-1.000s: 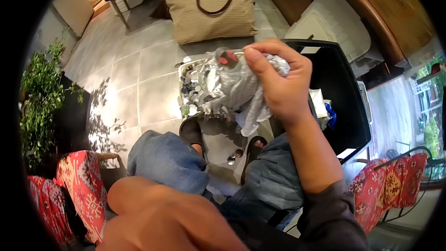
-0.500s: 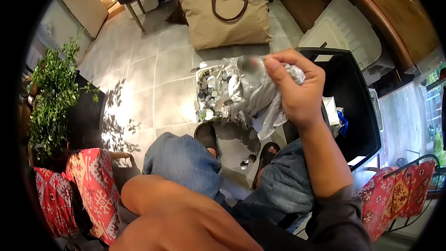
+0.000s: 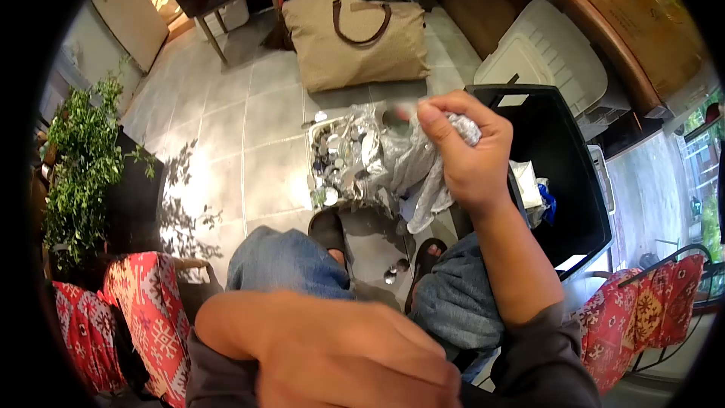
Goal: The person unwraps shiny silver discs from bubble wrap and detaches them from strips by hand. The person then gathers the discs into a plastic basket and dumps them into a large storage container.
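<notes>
My right hand [image 3: 477,151] is closed around the gathered top of a clear plastic bag [image 3: 411,159]. Below it, the bag hangs over a light-rimmed container of small round metal-like pieces [image 3: 332,157], several of them silvery. A blurred dark, roundish patch with a reddish spot shows in the plastic beside my right fingertips. Close to the camera, my left hand [image 3: 359,355] crosses low in front of my body, bent at the wrist. Motion smears its fingers, and they are partly cut off by the lower edge, so I cannot make out whether it holds anything.
A black bin [image 3: 563,174] with a white and blue packet [image 3: 532,189] inside stands right of the bag. Beyond are a beige handbag [image 3: 359,49] and a white plastic tub [image 3: 540,53]. Small shiny pieces [image 3: 396,270] lie between my feet. A leafy plant [image 3: 83,174] is at left.
My left hand has swung rightward and farther into view along the bottom. The right hand keeps its hold on the plastic bag. The whole view has shifted slightly.
</notes>
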Demonstrator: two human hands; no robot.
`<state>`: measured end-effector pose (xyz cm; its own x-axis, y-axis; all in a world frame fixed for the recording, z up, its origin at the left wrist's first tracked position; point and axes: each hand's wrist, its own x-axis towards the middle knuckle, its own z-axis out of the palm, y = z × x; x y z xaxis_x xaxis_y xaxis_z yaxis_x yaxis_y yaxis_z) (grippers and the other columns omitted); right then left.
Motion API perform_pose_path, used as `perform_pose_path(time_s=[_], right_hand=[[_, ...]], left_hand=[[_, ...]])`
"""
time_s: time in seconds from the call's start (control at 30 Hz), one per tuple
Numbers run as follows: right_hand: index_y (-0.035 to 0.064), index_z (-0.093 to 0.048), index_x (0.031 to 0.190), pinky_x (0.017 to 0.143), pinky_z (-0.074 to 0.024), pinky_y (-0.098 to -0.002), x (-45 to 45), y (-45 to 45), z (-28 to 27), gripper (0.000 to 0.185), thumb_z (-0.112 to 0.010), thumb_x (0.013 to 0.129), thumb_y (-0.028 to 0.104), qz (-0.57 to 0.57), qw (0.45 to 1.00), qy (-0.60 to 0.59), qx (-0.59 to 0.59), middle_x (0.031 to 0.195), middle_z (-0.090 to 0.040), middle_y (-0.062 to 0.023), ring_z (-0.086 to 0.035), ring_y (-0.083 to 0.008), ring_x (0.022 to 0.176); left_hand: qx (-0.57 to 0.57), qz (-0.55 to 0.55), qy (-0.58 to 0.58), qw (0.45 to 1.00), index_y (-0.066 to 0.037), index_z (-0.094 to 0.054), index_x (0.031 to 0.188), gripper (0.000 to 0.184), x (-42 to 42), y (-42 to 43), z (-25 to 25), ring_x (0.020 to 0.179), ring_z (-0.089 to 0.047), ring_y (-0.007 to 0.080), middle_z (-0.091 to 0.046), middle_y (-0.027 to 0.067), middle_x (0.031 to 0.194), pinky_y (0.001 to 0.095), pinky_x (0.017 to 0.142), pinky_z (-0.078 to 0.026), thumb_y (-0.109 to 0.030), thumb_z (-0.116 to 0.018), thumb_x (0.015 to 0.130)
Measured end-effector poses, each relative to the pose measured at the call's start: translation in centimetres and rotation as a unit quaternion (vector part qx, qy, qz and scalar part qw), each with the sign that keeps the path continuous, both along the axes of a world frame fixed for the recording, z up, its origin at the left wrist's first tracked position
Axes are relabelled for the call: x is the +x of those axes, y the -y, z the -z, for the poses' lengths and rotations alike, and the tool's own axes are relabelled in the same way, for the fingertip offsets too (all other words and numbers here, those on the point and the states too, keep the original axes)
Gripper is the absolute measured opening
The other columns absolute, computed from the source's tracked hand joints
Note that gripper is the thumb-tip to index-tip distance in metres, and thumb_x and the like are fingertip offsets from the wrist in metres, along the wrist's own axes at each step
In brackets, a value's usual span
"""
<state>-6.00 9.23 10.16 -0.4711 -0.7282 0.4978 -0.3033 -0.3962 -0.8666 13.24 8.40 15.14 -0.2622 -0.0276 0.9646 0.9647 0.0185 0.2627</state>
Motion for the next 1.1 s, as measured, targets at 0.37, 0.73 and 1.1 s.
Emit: perform_pose_path(time_s=[0.37, 0.73, 1.1], right_hand=[[-0.0029, -0.075, 0.096, 0.078, -0.0509, -0.0268, -0.1, -0.2, -0.1, 0.009, -0.074, 0.093, 0.005, 0.011, 1.0, -0.003, 0.015, 0.091, -0.072, -0.0077, -0.066, -0.0127, 0.085], [-0.0033, -0.074, 0.096, 0.08, -0.0508, -0.0277, 1.0, -0.8, -0.6, 0.007, -0.074, 0.092, 0.003, -0.005, 1.0, -0.019, -0.004, 0.091, -0.072, -0.0086, -0.066, -0.0146, 0.087], [-0.0011, -0.074, 0.094, 0.079, -0.05, -0.0322, 1.3, -0.5, -0.5, 0.006, -0.075, 0.089, 0.002, -0.014, 0.998, -0.052, -0.024, 0.088, -0.072, -0.0101, -0.066, -0.0201, 0.085]], left_hand=[[-0.126, 0.205, 0.172, 0.955, 0.013, -0.068, 0.089, 0.02, 1.1, 0.8, -3.3, 0.077, -0.066, 0.0338, -0.065, 0.0232, 0.097, 0.037, 0.063, -0.056, -0.003, -0.059, 0.099], [-0.026, -0.475, 0.355, 0.805, 0.002, -0.072, 0.104, 0.02, -1.9, 10.1, 1.9, 0.097, -0.065, 0.0205, -0.068, 0.0108, 0.107, 0.032, 0.084, -0.052, -0.005, -0.078, 0.087], [-0.046, -0.368, 0.322, 0.871, 0.0, -0.072, 0.093, 0.012, -2.2, 11.1, 2.4, 0.086, -0.069, 0.0225, -0.071, 0.0114, 0.095, 0.0327, 0.078, -0.053, 0.001, -0.077, 0.084]])
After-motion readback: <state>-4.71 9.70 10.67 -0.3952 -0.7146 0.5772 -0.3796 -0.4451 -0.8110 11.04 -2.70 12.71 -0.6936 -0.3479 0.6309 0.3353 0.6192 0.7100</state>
